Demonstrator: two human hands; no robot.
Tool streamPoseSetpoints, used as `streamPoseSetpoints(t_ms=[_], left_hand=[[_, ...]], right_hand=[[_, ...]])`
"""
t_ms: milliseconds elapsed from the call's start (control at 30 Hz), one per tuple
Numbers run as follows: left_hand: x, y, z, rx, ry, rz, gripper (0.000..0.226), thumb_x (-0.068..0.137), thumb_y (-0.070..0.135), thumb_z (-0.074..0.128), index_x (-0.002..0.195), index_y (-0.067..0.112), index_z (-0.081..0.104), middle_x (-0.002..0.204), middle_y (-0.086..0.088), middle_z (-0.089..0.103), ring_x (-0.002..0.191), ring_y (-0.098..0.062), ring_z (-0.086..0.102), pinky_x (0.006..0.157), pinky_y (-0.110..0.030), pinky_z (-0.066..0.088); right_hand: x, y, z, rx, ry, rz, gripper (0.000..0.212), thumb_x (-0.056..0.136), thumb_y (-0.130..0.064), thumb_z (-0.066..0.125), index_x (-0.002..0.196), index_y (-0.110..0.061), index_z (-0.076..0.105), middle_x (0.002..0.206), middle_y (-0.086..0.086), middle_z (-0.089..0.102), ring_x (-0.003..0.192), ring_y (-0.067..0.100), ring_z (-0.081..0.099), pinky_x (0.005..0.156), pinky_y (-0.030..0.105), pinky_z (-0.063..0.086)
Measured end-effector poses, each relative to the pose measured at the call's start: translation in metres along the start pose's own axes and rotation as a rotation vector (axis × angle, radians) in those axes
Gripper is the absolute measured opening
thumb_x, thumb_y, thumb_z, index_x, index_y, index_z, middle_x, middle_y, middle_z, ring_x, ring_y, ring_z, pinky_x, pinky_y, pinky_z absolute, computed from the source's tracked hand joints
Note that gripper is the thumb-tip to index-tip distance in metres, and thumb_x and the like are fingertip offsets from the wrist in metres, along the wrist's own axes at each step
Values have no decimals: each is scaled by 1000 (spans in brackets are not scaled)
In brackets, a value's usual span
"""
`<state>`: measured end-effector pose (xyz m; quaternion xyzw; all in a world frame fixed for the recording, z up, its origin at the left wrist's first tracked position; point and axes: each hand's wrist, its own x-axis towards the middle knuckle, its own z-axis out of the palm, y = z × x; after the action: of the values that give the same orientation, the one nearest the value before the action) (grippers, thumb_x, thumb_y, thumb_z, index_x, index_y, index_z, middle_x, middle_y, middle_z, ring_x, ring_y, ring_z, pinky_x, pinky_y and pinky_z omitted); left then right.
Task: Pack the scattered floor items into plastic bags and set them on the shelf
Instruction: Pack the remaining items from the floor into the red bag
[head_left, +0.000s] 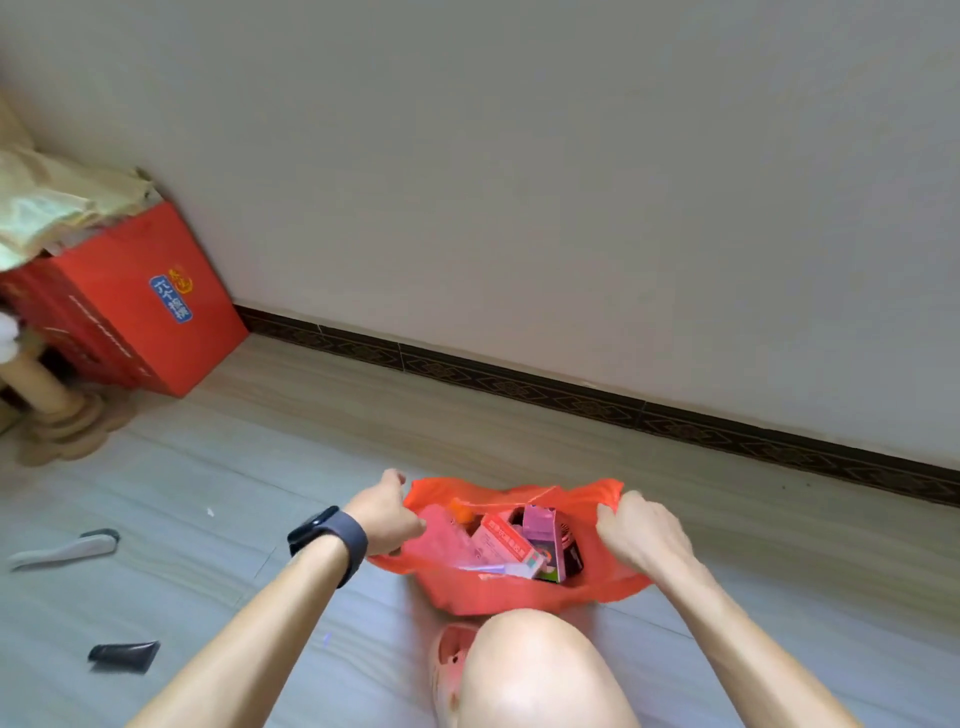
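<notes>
Bag (498, 597) — one; left hand (384, 512), right hand (636, 530) grips clench rim; two boxes (501, 545) inside.

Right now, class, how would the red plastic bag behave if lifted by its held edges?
Likely floppy: the red plastic bag sags and wrinkles between the left hand and right hand. Its pink boxes would probably slide toward the middle.

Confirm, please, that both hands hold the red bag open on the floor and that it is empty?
Not empty: the head view shows pink boxes inside the red plastic bag. The left hand and right hand do hold it open on the floor.
</notes>
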<state>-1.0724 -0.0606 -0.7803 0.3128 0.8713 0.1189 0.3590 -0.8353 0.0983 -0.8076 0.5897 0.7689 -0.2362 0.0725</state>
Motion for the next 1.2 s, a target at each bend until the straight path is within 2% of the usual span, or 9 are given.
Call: streamPoseSetpoints(t_ms=[167,267,367,467,600,833,967,1100,1200], left_hand=[[15,16,18,364,180,184,81,80,29,62,149,34,21,145,-13,30,131,-33,37,104,-41,39],[18,35,29,817,286,469,72,84,27,60,147,34,27,160,-10,2,148,-32,-5,115,-59,5],[29,43,54,1075,127,716,41,94,21,47,135,20,52,151,-10,35,146,-29,14,117,-57,-5],[53,33,73,1227,-53,539,34,97,20,41,121,19,64,127,-6,61,128,-29,43,117,-56,-7],[101,-15,75,1380,-270,216,43,104,23,27,141,20,47,145,-4,49,143,-31,29,113,-63,-13],[144,-52,69,1212,17,410,43,100,21,33,141,26,42,138,-10,43,130,-33,40,106,-63,-21],[150,-39,75,1154,130,537,41,98,18,35,138,23,42,139,-11,37,129,-39,39,114,-62,-10],[162,-58,76,1247,45,471,61,104,27,29,152,43,-4,162,-4,-17,147,-42,-10,100,-67,-25],[178,-78,77,1104,84,342,83,96,38,43,149,43,-21,158,-5,-30,146,-34,-23,97,-71,-26]], right_hand=[[-4,-1,3,-49,394,-281,72,81,-36,68,142,-10,40,145,16,38,129,38,42,98,46,45],[-1,-20,16,-231,628,-792,44,73,-18,70,117,-12,65,135,13,55,131,36,45,97,49,49],[11,-32,43,-465,475,-1148,25,75,-19,54,91,-18,74,115,3,70,125,26,58,108,48,43],[39,-31,58,-816,106,-1008,22,74,-20,56,85,-22,74,95,-1,72,110,26,63,113,46,33],[80,-7,59,-1231,-332,-657,41,96,-21,46,135,-17,57,145,9,50,144,32,28,119,59,5],[75,-3,94,-476,190,-1060,7,80,-22,68,80,-15,67,101,4,66,104,27,61,77,37,51],[70,-21,120,-654,-9,-1035,23,74,-41,70,80,-19,71,98,0,71,100,26,64,83,39,54],[112,1,97,-888,-15,-730,90,41,-47,84,123,-13,70,131,21,61,117,39,61,92,47,52],[141,11,76,-818,20,-691,110,64,-65,74,156,-30,23,156,17,34,137,30,46,100,36,49]])
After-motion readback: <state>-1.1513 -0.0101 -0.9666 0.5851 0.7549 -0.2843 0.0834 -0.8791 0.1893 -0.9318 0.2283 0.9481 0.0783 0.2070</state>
